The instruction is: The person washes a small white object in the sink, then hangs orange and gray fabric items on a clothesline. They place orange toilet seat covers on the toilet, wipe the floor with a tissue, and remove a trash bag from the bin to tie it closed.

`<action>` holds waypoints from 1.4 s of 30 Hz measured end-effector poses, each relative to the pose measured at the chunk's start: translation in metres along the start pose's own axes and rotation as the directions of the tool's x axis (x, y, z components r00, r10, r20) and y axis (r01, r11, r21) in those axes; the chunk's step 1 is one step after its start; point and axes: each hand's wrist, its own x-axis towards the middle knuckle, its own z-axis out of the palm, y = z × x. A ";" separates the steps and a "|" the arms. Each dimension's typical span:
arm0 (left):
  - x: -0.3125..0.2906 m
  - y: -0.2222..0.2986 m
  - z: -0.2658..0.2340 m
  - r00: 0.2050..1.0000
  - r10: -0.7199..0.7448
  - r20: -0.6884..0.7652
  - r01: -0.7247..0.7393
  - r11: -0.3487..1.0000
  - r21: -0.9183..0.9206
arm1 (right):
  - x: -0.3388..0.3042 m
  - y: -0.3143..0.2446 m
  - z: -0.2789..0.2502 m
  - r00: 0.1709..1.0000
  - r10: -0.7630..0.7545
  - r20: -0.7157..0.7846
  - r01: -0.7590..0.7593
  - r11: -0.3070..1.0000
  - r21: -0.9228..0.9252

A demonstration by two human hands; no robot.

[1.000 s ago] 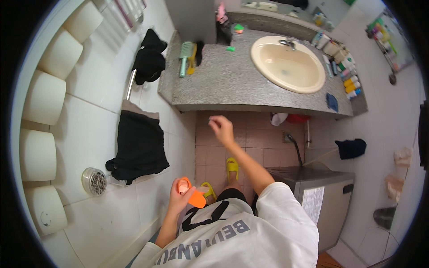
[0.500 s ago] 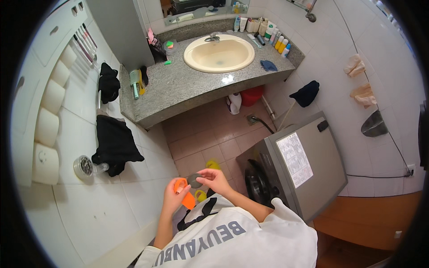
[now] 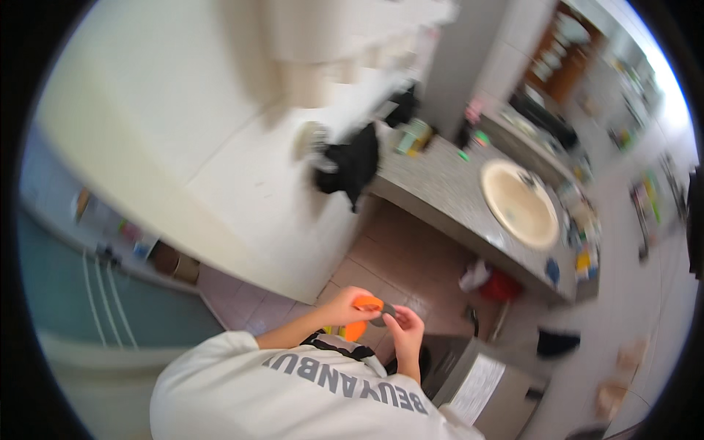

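Observation:
In front of my shirt, my left hand (image 3: 339,308) is closed around an orange piece (image 3: 369,302) with a ring-like upper part and a flap hanging below it; its exact kind does not show. Close beside it, my right hand (image 3: 408,330) pinches a dark grey round disc (image 3: 379,320) between thumb and fingers. The disc and the orange piece are right up against each other, and motion blur hides whether they are joined. Both hands are above the tiled floor.
A stone counter (image 3: 433,187) with a cream sink (image 3: 490,187) lies ahead to the right. Black cloth (image 3: 356,163) hangs on the left wall. A washing machine (image 3: 513,400) stands near right, with a red bucket (image 3: 501,284) under the counter. A doorway edge (image 3: 242,271) is at left.
My view has swung left, so the sink and washing machine sit farther right and the doorway shows. Both hands keep hold of the orange piece and the grey disc.

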 end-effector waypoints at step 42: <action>-0.477 -0.117 -0.313 0.045 -0.492 -0.869 -0.020 0.870 -0.493 | 0.029 0.188 0.539 0.646 0.085 0.759 0.379 0.827 -0.416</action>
